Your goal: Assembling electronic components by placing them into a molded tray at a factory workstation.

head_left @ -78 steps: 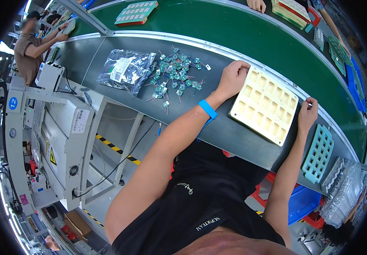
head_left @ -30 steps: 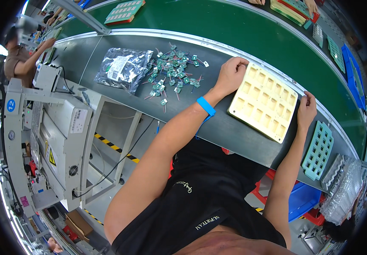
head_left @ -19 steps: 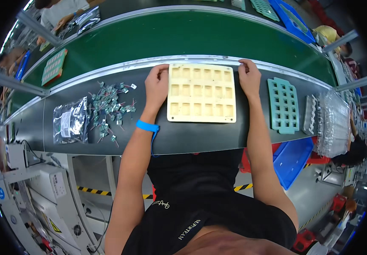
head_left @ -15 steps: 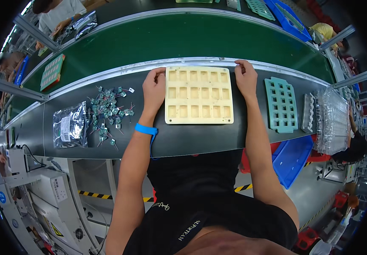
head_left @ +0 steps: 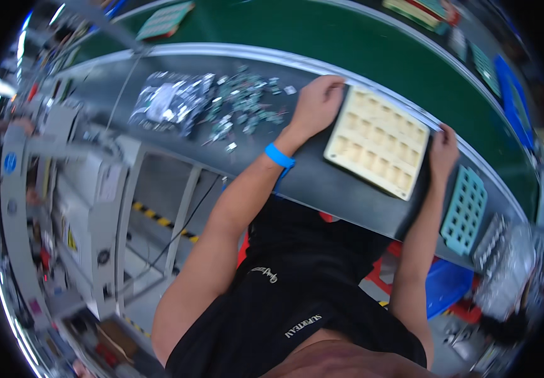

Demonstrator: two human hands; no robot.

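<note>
A cream tray (head_left: 379,140) with rows of rectangular pockets lies on the dark worktop, and its pockets look bare. Beside its far left corner is my left hand (head_left: 317,106), fingers curled in with the thumb near the index finger and nothing visible in them. My right hand (head_left: 444,153) rests by the tray's far right corner, its fingers loosely curled and holding nothing I can see. Motion blur hides whether either hand touches the tray. To the left lies a loose pile of small green circuit boards with wires (head_left: 244,101).
A silver plastic bag (head_left: 172,104) lies left of the pile. Right of my hand are a teal slotted tray (head_left: 465,211) and clear plastic packaging (head_left: 507,271). A metal rail (head_left: 272,55) borders the green belt (head_left: 284,28). A blue bin (head_left: 446,286) sits below the worktop.
The whole view has swung to the left and tilted, showing more machinery there. Both hands remain beside the cream tray, which keeps its place among the other things.
</note>
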